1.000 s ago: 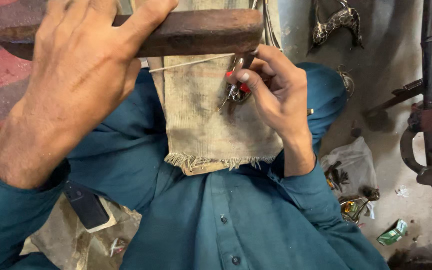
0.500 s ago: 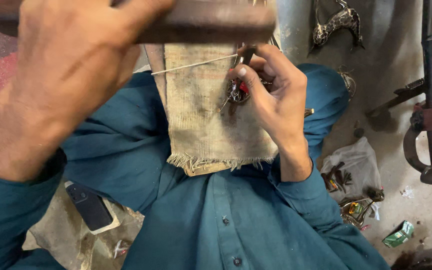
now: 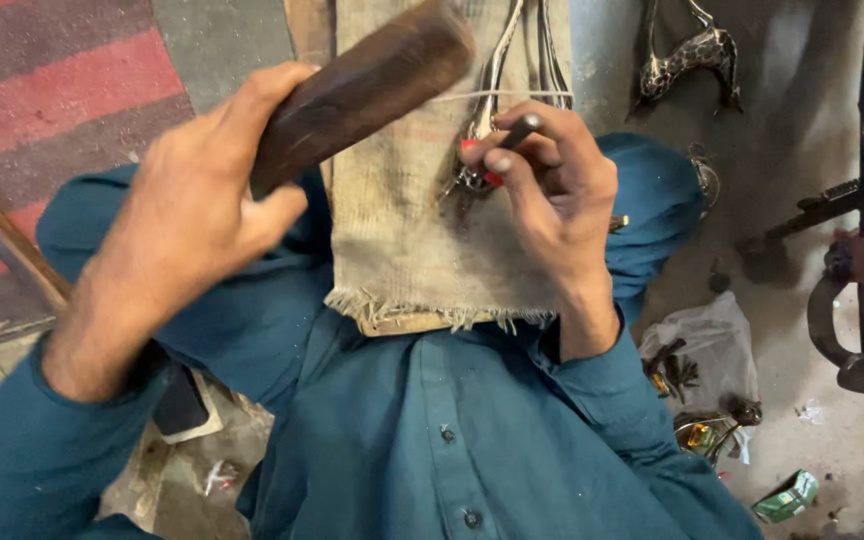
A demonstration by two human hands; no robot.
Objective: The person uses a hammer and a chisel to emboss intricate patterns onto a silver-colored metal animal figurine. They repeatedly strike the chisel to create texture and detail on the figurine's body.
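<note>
- Plainly, the left hand (image 3: 187,215) is clenched round the near end of a dark wooden block (image 3: 362,85), raised and tilted so its far end hangs over the work; that grip would let the block come down as a mallet.
- The right hand (image 3: 552,195) has its fingers (image 3: 507,165) pinched on a thin dark metal rod (image 3: 524,125), held nearly upright with its tip aimed down at a small metal piece with red parts (image 3: 472,178). The pinch seems meant to steady the rod under the block.
- That metal piece lies on a strip of burlap cloth (image 3: 407,250) laid over a wooden board (image 3: 402,323), which rests across the person's lap; the cloth probably cushions and grips the work. Thin bright wires (image 3: 497,60) run away from the piece up the cloth, and one crosses sideways just below the block.
- Edges: the frayed hem of the cloth overhangs the board's near edge, touching the teal shirt (image 3: 432,440). The piece sits toward the cloth's right side, near the right hand.
- Room: the block's swing path is open above the rod, though the knuckles sit close beside it.
- Right of the knee, the floor (image 3: 782,130) carries a plastic bag of small parts (image 3: 702,355) and a curved metal bracket (image 3: 852,330), well apart from the hands.
</note>
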